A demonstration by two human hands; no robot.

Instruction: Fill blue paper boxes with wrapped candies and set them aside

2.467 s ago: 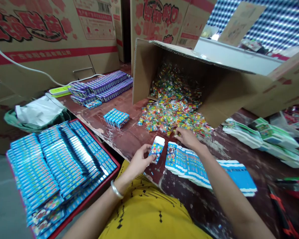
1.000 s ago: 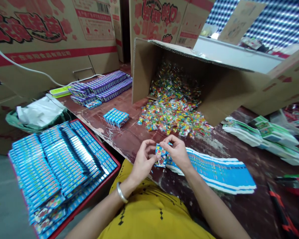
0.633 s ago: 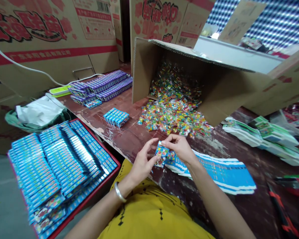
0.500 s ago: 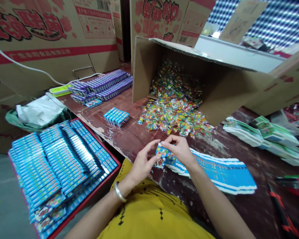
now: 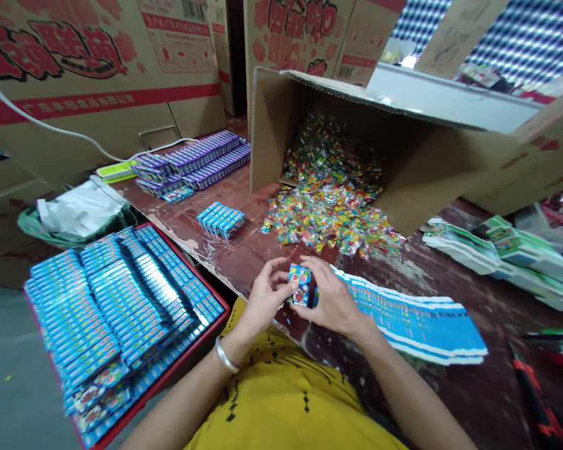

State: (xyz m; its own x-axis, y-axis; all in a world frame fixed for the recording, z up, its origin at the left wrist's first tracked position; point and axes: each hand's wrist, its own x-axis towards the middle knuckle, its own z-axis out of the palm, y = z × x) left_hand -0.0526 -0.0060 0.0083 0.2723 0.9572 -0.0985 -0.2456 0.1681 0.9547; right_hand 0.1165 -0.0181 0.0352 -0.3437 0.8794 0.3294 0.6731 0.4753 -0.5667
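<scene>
A small blue printed candy box (image 5: 299, 284) is held between both hands above the table's front edge. My left hand (image 5: 268, 294) grips its left side, thumb on the printed face. My right hand (image 5: 331, 297) is closed round the right side, with fingers at the top and bottom corners. Just right of the hands lies a fanned row of flat blue cartons (image 5: 417, 322), partly behind my right wrist. Beyond them, small clear bags of colourful candy (image 5: 328, 219) spill from a cardboard box (image 5: 431, 150) lying on its side.
A red tray (image 5: 218, 315) packed with blue boxes (image 5: 94, 312) stands at the left. A short row of blue boxes (image 5: 221, 219) and stacked purple boxes (image 5: 206, 156) sit on the table (image 5: 258, 250). Green cartons (image 5: 502, 250) and an orange-black tool (image 5: 535, 394) are at the right.
My right hand has come down from the box's top edge to wrap round its right side. The box now faces up more squarely, and my left hand still holds it.
</scene>
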